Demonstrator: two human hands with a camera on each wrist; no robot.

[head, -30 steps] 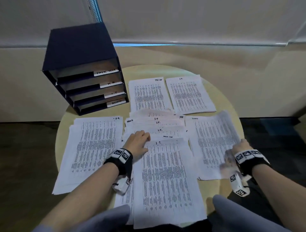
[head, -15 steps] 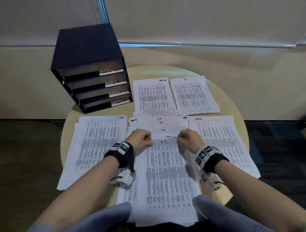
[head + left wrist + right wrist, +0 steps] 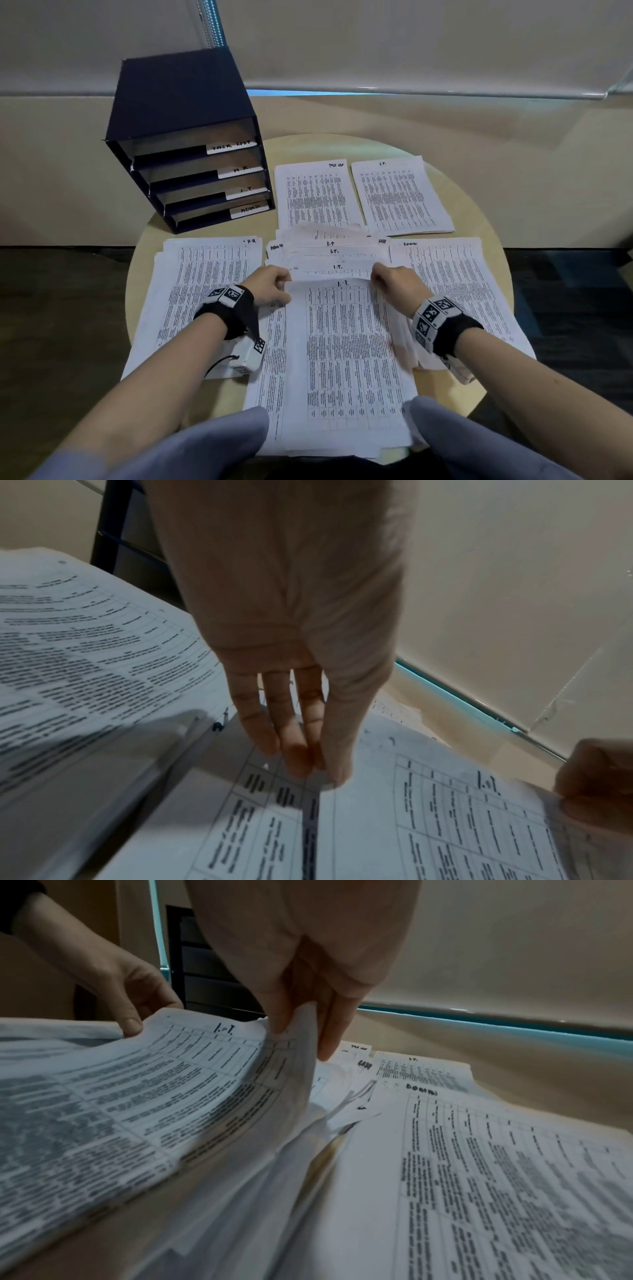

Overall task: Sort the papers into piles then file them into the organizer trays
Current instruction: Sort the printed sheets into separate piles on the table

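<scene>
Printed rows on the top sheet (image 3: 346,349) too small to read | lower sheets of the centre stack (image 3: 329,253) covered, only headings showing | near worktop (image 3: 479,192) rim hidden behind grey knees (image 3: 212,442)

Counts: 1 dark organizer (image 3: 191,137) with 4 labelled trays. 1 round table (image 3: 479,212). 5 groups of papers: 4 sorted piles plus 1 fanned middle stack (image 3: 342,359); sheet count couldn't be told. 2 hands were in view.
</scene>
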